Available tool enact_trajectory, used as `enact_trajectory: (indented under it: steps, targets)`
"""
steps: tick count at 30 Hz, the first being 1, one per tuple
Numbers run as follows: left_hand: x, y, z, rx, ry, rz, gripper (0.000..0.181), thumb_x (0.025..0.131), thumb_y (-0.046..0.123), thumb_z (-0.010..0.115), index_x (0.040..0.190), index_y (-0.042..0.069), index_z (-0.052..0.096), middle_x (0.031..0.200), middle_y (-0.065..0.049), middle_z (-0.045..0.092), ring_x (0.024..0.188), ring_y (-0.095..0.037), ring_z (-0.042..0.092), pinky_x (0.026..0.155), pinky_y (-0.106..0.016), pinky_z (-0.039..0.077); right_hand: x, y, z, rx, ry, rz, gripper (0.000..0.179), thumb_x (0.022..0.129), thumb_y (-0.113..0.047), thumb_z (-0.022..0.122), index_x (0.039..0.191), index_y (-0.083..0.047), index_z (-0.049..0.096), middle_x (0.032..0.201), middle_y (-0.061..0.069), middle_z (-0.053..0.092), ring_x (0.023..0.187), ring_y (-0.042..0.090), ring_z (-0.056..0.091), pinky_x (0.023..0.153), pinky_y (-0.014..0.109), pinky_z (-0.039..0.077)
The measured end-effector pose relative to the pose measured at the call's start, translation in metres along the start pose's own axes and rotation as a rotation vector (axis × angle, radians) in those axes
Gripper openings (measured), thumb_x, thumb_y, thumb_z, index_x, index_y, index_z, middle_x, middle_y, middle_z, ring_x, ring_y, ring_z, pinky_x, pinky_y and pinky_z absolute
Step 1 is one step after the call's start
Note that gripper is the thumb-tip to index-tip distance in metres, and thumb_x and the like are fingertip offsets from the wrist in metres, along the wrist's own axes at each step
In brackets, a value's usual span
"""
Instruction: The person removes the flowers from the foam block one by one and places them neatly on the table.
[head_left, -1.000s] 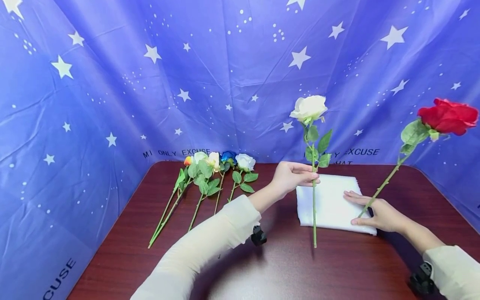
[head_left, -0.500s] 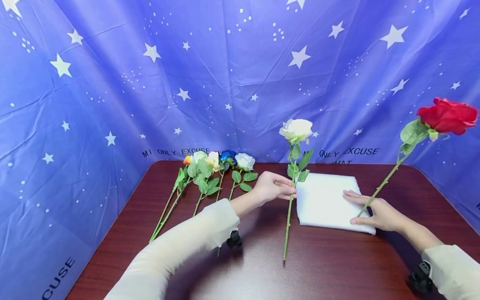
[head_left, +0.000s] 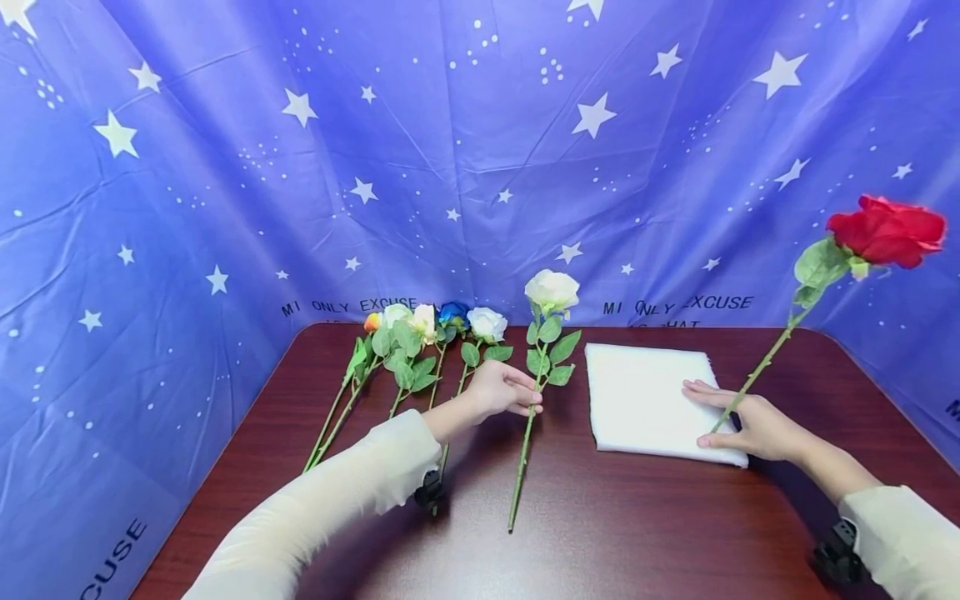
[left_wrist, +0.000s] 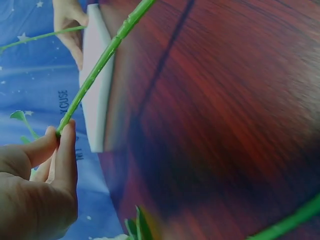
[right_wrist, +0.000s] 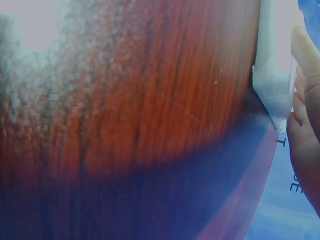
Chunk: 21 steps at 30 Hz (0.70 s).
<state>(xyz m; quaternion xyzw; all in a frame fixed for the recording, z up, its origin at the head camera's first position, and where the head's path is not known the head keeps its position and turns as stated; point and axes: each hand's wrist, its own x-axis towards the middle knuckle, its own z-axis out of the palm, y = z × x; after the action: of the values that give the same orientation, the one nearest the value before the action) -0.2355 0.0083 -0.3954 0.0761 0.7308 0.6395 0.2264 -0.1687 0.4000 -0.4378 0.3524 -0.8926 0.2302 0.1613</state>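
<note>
My left hand (head_left: 501,390) pinches the green stem of a white rose (head_left: 552,291), held nearly upright over the table left of a white foam block (head_left: 645,404). In the left wrist view, thumb and fingertips close on that stem (left_wrist: 95,70). My right hand (head_left: 761,427) rests on the right side of the foam block with fingers extended. A red rose (head_left: 888,232) rises from the foam between its thumb and forefinger, leaning right. The right wrist view shows part of that hand (right_wrist: 306,115) along the foam's edge.
Several roses lie at the back left of the brown table (head_left: 600,525), among them a blue rose (head_left: 453,314) and another white rose (head_left: 487,324). Their stems point toward the front. A blue star-printed cloth (head_left: 450,150) hangs behind and along the sides.
My left hand has carried the white rose left and down, away from the foam block toward the lying roses. My right hand and the red rose have stayed in place.
</note>
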Motion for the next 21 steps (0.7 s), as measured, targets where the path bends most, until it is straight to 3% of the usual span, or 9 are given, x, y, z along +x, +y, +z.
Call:
enact_trajectory:
  steps: [11,21]
  targets:
    - [-0.007,-0.020,-0.018,0.041,0.045,-0.069,0.018,0.079,-0.013,0.069,0.096,-0.016,0.066,0.087,-0.029,0.072,0.067,-0.025,0.074,0.066,-0.028,0.062,0.002,-0.001,0.000,0.006,-0.007,0.001,0.073,0.065,-0.017,0.086,0.131,-0.002,0.058,0.147,-0.028,0.035,0.138,-0.018,0.022,0.107,-0.006,0.017]
    - [-0.007,-0.030,-0.031,0.079,0.166,-0.181,0.011,0.078,-0.013,0.069,0.089,-0.014,0.067,0.087,-0.027,0.073,0.065,-0.023,0.074,0.060,-0.026,0.062,0.000,-0.003,-0.001,0.007,-0.007,0.006,0.074,0.065,-0.017,0.085,0.132,-0.002,0.057,0.147,-0.028,0.034,0.138,-0.019,0.022,0.107,-0.006,0.017]
